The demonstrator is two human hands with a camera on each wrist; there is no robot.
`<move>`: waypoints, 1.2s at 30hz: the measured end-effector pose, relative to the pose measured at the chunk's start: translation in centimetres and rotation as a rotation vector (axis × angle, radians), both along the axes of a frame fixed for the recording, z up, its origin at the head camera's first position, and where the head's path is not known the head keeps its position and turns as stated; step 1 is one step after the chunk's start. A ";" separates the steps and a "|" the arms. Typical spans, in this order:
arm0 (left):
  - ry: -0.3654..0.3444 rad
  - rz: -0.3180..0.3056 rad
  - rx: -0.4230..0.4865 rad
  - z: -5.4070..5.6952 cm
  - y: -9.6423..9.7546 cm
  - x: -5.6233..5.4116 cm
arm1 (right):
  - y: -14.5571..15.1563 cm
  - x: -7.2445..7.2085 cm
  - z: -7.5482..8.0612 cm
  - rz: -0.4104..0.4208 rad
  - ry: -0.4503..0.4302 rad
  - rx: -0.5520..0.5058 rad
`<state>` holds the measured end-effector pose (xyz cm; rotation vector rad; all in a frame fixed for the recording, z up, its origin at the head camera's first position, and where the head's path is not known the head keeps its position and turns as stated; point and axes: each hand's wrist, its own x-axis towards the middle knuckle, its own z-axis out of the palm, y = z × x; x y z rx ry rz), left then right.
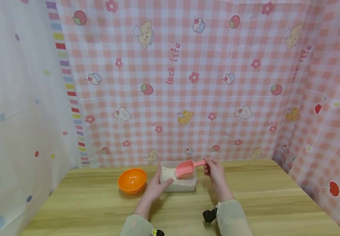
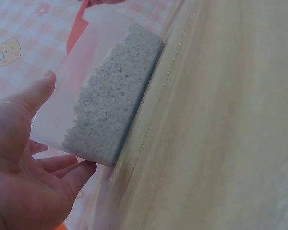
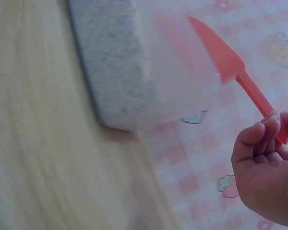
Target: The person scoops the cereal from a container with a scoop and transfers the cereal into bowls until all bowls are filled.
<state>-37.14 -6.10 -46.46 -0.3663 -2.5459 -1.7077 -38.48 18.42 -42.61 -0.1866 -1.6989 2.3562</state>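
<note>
A person is working at the far edge of the table (image 1: pixel 184 209), around the middle of it, with both hands on the job. The left hand (image 1: pixel 154 188) has hold of the box (image 1: pixel 179 187) by its near left corner, thumb at the near wall and fingers round the left end. The right hand (image 1: pixel 216 172) has the scoop (image 1: pixel 184 168) pinched by the end of its handle (image 1: pixel 199 163), fingertips together on it.

The box stands on the table close to that far edge, clear enough in its walls for me to see the pale grains (image 1: pixel 167 173) lying part-way up inside. Over the right half of it sits the scoop, tilted, its mouth to the left and its handle rising out past the right end. Part of the scoop shows through the wall, so it dips below the rim; whether it touches the grains I can't tell.

Towards the far left corner of the table, just beside the left hand, there's an orange bowl (image 1: pixel 132 181), upright and apart from the box. Behind the far edge hangs a pink checked cloth (image 1: pixel 170 98) with strawberries and cupcakes, and a white spotted curtain (image 1: pixel 25 98) falls at the left. Both arms wear pale sleeves (image 1: pixel 233 216), with a small black camera (image 1: pixel 209 215) by the right wrist
</note>
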 end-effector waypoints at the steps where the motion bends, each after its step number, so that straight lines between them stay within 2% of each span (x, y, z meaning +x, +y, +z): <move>1: 0.001 0.002 0.001 -0.1 0.0 0.0 | 0.1 0.1 0.2 -0.007 0.012 0.006; 5: 0.003 0.002 0.006 -0.2 -0.1 0.1 | 0.3 0.4 0.7 -0.040 0.052 0.044; 13: -0.006 0.007 -0.008 -0.3 0.1 -0.1 | 0.5 0.6 1.5 -0.053 0.030 0.127; 16: -0.009 0.012 -0.017 -0.3 0.1 -0.1 | 0.4 0.7 1.8 -0.070 0.031 0.185; 20: -0.008 0.018 -0.015 -0.2 0.0 0.1 | 0.0 0.9 2.2 -0.110 0.093 0.308; 23: -0.003 0.022 -0.008 -0.1 0.0 0.2 | -0.4 0.8 2.1 -0.122 0.146 0.381; 26: -0.001 0.024 -0.007 -0.1 0.0 0.2 | -0.6 0.8 1.8 -0.116 0.162 0.422; 31: 0.005 0.019 -0.014 -0.1 0.0 0.2 | -0.6 0.8 1.2 -0.101 0.138 0.464; 36: 0.013 0.019 -0.017 0.0 0.0 0.3 | -0.2 0.5 0.5 -0.058 0.098 0.458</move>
